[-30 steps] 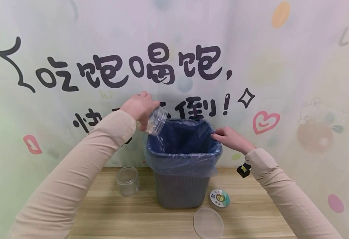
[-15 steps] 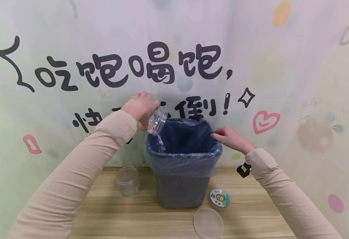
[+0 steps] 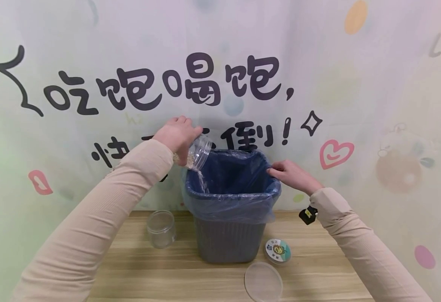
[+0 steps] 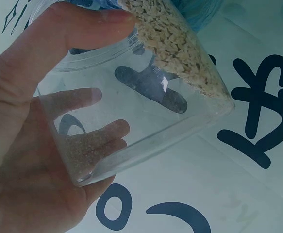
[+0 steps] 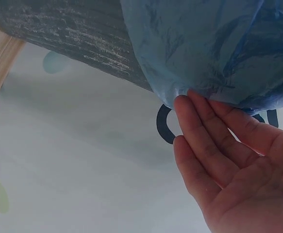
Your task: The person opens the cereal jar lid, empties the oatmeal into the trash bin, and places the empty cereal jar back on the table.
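Observation:
My left hand (image 3: 176, 136) grips a clear plastic jar (image 3: 201, 152), tilted mouth-down over the left rim of a grey trash bin (image 3: 229, 243). Pale oat-like flakes (image 4: 173, 53) lie along the jar's lower wall in the left wrist view. A thin stream of flakes (image 3: 203, 181) falls into the bin, whose blue plastic liner (image 3: 231, 208) folds over the rim. On the right, my right hand (image 3: 293, 175) pinches the bin's rim, thumb on top. In the right wrist view its fingers (image 5: 199, 128) lie against the outside of the liner. The bin's floor is hidden.
A second clear jar (image 3: 161, 230) stands left of the bin on the wooden table (image 3: 160, 277). Right of the bin lie a round lid with a flower label (image 3: 278, 251) and a translucent lid (image 3: 263, 282). A printed cloth (image 3: 220, 33) hangs behind.
Flakes have begun streaming more visibly from the jar into the bin. Both hands keep nearly the same place; the things on the table have not moved.

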The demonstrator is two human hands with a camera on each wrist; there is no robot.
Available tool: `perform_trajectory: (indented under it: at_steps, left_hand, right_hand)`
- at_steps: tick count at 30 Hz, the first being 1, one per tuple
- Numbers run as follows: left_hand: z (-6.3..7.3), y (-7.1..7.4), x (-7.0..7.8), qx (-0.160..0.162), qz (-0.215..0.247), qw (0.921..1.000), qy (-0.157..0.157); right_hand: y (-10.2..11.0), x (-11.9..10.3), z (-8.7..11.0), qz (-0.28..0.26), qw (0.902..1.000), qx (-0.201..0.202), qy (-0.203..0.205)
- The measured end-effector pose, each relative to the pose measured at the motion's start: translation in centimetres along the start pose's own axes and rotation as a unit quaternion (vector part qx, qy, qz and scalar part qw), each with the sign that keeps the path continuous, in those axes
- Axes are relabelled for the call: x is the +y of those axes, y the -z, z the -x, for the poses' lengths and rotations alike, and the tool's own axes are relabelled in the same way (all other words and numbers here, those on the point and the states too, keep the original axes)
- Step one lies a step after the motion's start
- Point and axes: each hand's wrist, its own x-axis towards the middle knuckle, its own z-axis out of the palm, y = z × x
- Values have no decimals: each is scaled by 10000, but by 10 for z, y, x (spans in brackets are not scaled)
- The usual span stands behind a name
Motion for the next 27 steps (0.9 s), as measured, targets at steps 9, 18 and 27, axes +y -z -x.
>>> perform_trajectory:
  at_steps: [9,18,27]
  left_hand:
    - [4,0,1,56,3,10000,-3]
    - [4,1,2,101,0,9999,2]
    - [5,1,3,168,6,9999,13]
  right_hand:
    - [0,0,0,2,10000,5,-5]
    - [0,0,0,-43,10000,-7,7]
    - [0,1,-1,-26,10000,-23,8]
